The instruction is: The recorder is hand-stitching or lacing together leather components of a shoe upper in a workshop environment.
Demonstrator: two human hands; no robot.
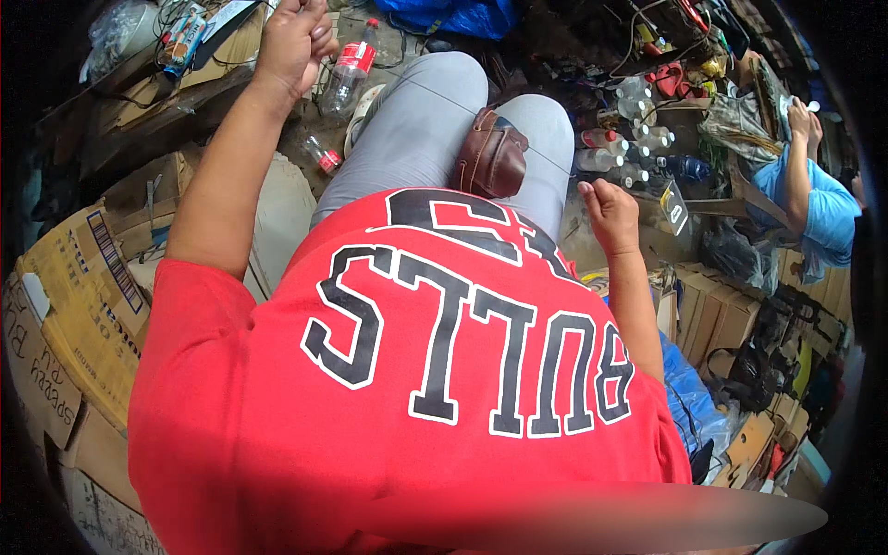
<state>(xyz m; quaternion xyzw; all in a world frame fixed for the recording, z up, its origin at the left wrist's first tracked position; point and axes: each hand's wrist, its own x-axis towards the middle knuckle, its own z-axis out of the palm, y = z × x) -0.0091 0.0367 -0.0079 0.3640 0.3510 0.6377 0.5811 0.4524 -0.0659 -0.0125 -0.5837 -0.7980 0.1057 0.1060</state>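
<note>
Cluttered floor (578, 227); brown pouch (495, 159) between left hand (298, 44), right hand (610, 215), fists clamped on thread (440, 100).

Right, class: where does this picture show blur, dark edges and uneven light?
Head view: a smooth blurred streak crosses the lower red cloth shirt; head view: black fills the corners; head view: the pale grey cloth trousers look bright, while the shirt darkens toward its bottom left.

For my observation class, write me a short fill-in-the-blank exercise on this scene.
The leather-like piece on the grey trousers is coloured ____.
The left hand appears beside a tall bottle with a ____ cap.
Further right than the right hand, a co-worker wears a shirt coloured ____.

Missing words: brown; red; blue.
</note>
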